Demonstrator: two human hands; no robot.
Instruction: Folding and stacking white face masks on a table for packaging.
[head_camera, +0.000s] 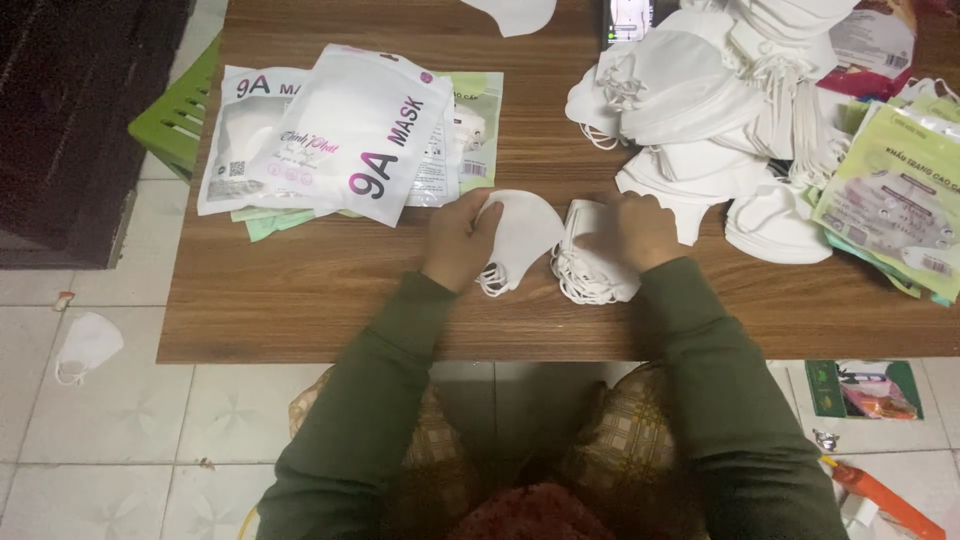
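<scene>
On the wooden table (300, 300), my left hand (458, 240) grips the left tip of a single folded white face mask (520, 240) that lies flat, its ear loops hanging toward me. My right hand (645, 232) presses down on a small stack of white masks (590, 265) just right of that single mask. Both arms wear dark green sleeves.
White sealed mask packets (340, 130) lie stacked at the left of the table. A big heap of loose white masks (720, 110) and green packets (900, 190) fill the right side. One mask (85, 345) lies on the tiled floor; a green stool (180, 115) stands at left.
</scene>
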